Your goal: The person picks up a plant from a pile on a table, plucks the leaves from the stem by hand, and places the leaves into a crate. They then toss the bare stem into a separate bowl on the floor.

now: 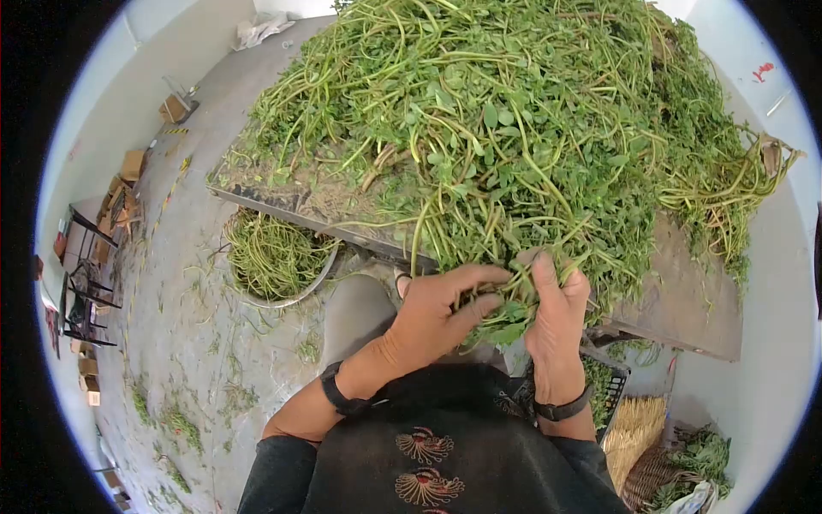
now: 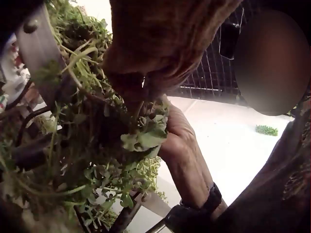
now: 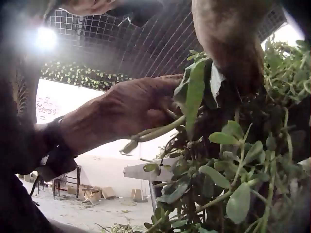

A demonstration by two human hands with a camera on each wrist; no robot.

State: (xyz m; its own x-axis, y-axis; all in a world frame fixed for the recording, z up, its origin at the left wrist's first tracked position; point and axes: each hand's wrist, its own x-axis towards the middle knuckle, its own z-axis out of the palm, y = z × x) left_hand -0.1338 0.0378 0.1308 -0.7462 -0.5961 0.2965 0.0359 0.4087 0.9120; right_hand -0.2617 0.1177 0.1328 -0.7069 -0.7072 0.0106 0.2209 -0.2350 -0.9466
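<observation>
A big heap of leafy green stems, which look like purslane, covers the table in the head view. At its near edge my right hand grips a small bunch of these stems, thumb on top. My left hand faces it from the left, thumb and fingers curled about stems of the same bunch. In the right wrist view a thick stem sticks out below the left hand, with broad leaves between both hands. Leaves also hang beneath the hands in the left wrist view; the fingertips are partly hidden.
A round metal basin of trimmed stems stands on the floor below the table's front edge. A black crate with greens, a straw broom and a wicker basket are at right. Scattered greens lie on the floor.
</observation>
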